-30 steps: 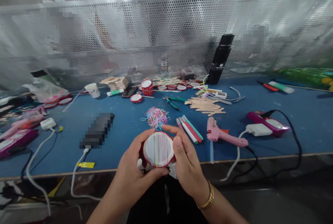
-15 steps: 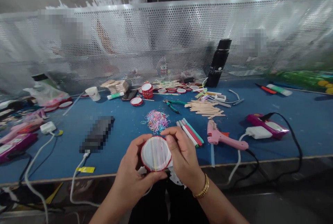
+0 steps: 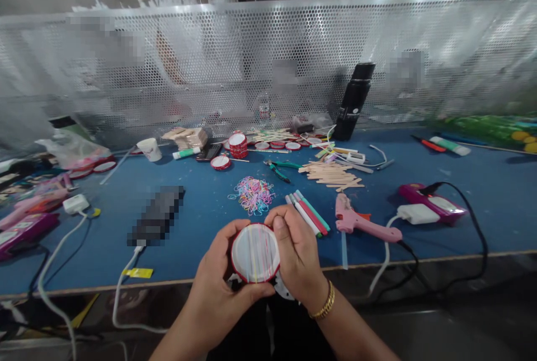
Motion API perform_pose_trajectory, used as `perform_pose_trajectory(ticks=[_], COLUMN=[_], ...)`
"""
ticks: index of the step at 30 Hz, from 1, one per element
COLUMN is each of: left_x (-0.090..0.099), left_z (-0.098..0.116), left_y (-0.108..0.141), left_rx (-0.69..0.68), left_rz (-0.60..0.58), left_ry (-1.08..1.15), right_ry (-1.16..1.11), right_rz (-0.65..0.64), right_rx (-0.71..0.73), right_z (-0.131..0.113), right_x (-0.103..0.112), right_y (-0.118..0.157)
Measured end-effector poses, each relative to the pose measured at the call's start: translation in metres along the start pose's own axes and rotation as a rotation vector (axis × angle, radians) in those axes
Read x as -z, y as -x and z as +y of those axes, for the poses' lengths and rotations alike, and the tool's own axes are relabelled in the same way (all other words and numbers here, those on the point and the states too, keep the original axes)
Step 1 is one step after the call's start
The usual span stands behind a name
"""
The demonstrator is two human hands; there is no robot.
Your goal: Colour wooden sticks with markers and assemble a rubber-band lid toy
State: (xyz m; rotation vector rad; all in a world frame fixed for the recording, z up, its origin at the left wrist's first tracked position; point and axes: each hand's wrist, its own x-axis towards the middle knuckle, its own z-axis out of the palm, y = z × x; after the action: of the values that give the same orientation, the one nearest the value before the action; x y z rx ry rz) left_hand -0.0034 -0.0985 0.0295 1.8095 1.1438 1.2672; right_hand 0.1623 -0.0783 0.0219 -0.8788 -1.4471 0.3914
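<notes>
Between my two hands, near the table's front edge, is a round disc with a red rim [image 3: 255, 253]. Its pale face is crossed by several thin coloured bands, yellow and pink among them. My left hand [image 3: 224, 274] wraps the disc's left side, with the thumb along the bottom rim. At the right rim, my right hand [image 3: 296, 249] has its fingers curled and its thumb against the edge. Just beyond lies a loose pile of small coloured rubber bands [image 3: 254, 195]. Several markers [image 3: 308, 214] lie to the right of the pile.
A pink glue gun [image 3: 364, 225] lies to the right, wired near a purple power strip [image 3: 434, 204]. Wooden sticks [image 3: 329, 174], pliers [image 3: 277, 171] and stacked red-rimmed discs [image 3: 238, 146] sit farther back. A black bottle [image 3: 354, 102] stands by the perforated metal screen [image 3: 268, 42]. A phone [image 3: 157, 215] lies left.
The disc and both hands have shifted slightly right and down. My right fingers have drawn in from the top of the rim and curl more tightly at its right side.
</notes>
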Motion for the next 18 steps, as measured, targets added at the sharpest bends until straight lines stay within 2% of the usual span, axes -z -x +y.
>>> perform_pose_trajectory(ticks=[9,11,15,18], left_x=[0.006,0.010,0.010,-0.002], left_z=[-0.007,-0.010,-0.009,-0.001], left_y=[-0.006,-0.011,-0.018,-0.025], left_rx=[-0.011,-0.007,0.000,0.002], left_rz=[0.024,0.105,0.398,0.453], left_ry=[-0.029,-0.003,0.241,0.465], right_ry=[0.036,0.018,-0.162,-0.327], right_rz=[-0.006,0.038,0.198,0.221], right_rx=[-0.039,-0.098,-0.295,-0.349], right_z=[0.006,0.007,0.004,0.003], right_x=[-0.002,-0.005,-0.019,-0.034], right_y=[0.003,0.005,0.007,0.001])
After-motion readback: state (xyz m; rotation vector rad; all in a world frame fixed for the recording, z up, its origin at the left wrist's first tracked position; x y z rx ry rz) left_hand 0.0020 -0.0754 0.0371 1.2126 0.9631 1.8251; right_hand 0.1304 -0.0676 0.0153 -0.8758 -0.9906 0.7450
